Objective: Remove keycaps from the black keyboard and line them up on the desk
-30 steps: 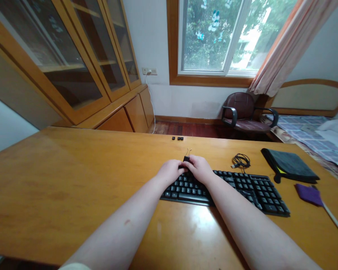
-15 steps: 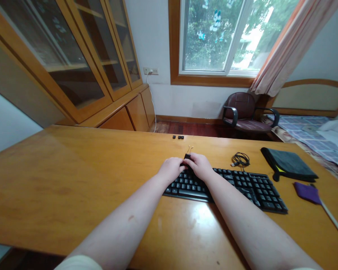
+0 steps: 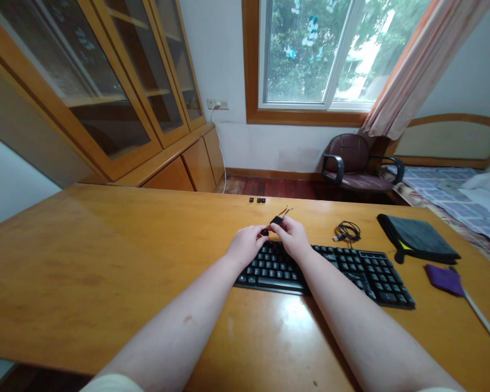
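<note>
A black keyboard (image 3: 343,269) lies on the wooden desk (image 3: 85,261). Both hands meet over its far left corner. My right hand (image 3: 293,236) pinches a black binder clip (image 3: 278,219) whose wire handles point up and right. My left hand (image 3: 245,245) is closed, its fingertips pinching a small black keycap (image 3: 264,232) just below the clip. Three loose black keycaps (image 3: 257,200) sit near the desk's far edge.
A coiled black cable (image 3: 347,231) lies beyond the keyboard. A dark folded cloth (image 3: 417,238) and a purple-headed tool with a pale handle (image 3: 457,288) lie at the right. A chair (image 3: 357,163), a bed and a glass-door cabinet (image 3: 106,92) stand beyond the desk.
The binder clip has lifted off the keyboard and tilted right. My left fingers now hold a small keycap beside it. Both hands rose slightly.
</note>
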`<state>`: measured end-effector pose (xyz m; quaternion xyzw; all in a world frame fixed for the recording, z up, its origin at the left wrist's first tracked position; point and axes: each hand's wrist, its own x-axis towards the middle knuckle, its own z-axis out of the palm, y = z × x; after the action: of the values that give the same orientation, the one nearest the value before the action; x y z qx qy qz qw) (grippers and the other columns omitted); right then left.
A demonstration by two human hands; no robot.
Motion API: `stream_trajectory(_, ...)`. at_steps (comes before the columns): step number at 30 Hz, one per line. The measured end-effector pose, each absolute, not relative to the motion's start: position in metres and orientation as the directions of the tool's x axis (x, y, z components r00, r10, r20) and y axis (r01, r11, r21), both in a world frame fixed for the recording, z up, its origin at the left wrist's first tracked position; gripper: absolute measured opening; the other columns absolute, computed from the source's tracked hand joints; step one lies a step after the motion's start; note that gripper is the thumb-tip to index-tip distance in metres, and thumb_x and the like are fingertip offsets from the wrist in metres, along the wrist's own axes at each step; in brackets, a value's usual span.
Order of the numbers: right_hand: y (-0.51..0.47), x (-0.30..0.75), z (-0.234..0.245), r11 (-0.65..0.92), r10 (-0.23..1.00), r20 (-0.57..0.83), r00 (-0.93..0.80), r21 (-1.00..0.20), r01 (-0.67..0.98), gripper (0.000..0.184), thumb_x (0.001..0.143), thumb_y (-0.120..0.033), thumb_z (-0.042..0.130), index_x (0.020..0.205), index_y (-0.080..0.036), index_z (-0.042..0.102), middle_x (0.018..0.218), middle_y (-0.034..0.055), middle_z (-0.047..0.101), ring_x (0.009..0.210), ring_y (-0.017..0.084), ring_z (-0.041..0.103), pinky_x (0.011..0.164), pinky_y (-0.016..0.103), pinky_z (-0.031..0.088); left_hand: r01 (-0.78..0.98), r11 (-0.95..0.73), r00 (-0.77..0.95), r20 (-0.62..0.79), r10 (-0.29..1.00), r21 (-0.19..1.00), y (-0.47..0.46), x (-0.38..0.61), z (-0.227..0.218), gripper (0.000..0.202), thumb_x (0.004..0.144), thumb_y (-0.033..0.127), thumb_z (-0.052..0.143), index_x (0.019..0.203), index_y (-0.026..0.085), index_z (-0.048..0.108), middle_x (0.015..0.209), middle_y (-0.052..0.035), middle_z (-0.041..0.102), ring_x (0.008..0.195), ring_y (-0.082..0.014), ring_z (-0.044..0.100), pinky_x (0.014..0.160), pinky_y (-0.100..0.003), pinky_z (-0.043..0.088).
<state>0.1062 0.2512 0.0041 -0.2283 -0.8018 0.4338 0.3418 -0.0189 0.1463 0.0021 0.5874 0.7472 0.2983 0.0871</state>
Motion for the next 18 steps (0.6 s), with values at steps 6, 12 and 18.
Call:
stream_trajectory(6, 0.256, 0.106, -0.001, 0.438, 0.667, 0.361, -0.651, -0.898, -0.049, 0.022, 0.082, -0.035, 0.054, 0.085, -0.016, 0.063, 0.085, 0.0069, 0.069, 0.077, 0.018, 0.062, 0.071, 0.03, 0.048, 0.756, 0.058, -0.307, 0.275, 0.911, 0.652, 0.143, -0.02, 0.005, 0.03, 0.082, 0.033, 0.053, 0.107, 0.018, 0.062, 0.1, -0.0059, 0.066, 0.09, -0.0185, 0.06, 0.084, -0.03, 0.046)
stream_trajectory(12, 0.252, 0.108, 0.004, 0.476, 0.573, 0.362, -0.735, -0.877, -0.061, 0.017, 0.083, -0.03, 0.051, 0.086, -0.017, 0.062, 0.084, 0.0049, 0.069, 0.081, 0.018, 0.063, 0.078, 0.032, 0.047, 0.731, 0.067, -0.288, 0.218, 0.933, 0.679, 0.143, -0.02, 0.006, 0.028, 0.079, 0.029, 0.056, 0.102, 0.017, 0.065, 0.098, -0.0053, 0.068, 0.091, -0.0194, 0.061, 0.085, -0.031, 0.046)
stream_trajectory(18, 0.25, 0.108, 0.008, 0.602, 0.513, 0.372, -0.773, -0.799, 0.014, 0.015, 0.083, -0.026, 0.05, 0.085, -0.018, 0.063, 0.085, 0.0046, 0.067, 0.082, 0.018, 0.061, 0.078, 0.033, 0.046, 0.709, 0.028, -0.261, 0.225, 0.939, 0.704, 0.144, -0.021, 0.007, 0.023, 0.081, 0.028, 0.052, 0.098, 0.02, 0.066, 0.095, -0.0033, 0.068, 0.089, -0.0186, 0.061, 0.083, -0.031, 0.046)
